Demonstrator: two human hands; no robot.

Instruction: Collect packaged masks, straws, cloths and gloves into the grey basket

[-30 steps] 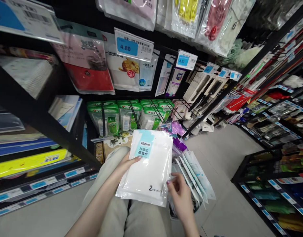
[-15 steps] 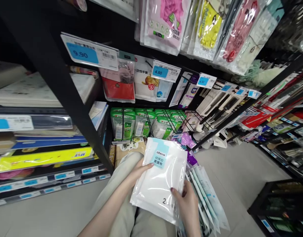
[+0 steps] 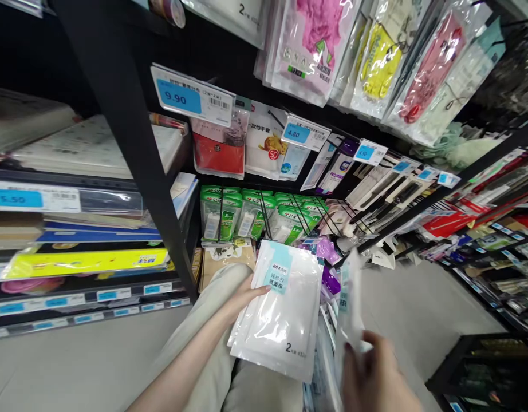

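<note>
The left hand (image 3: pixel 244 297), left of the frame's lower centre, grips a white packet stack (image 3: pixel 285 326) by its left edge, thumb on the front near the pale blue label. The right hand (image 3: pixel 373 366), at the lower right and blurred, pinches a single white packet (image 3: pixel 349 303) turned nearly edge-on, just beside the stack. The stack lies over the person's light trousers (image 3: pixel 208 326), at the bottom centre. More packets (image 3: pixel 324 366) show between stack and right hand, partly hidden. Purple packs (image 3: pixel 331 281) lie just above these. Green-topped packs (image 3: pixel 257 214) fill the middle of the frame; pink glove packs (image 3: pixel 307 57) hang at the upper centre. A yellow packet (image 3: pixel 83 262) lies on the shelf at left.
</note>
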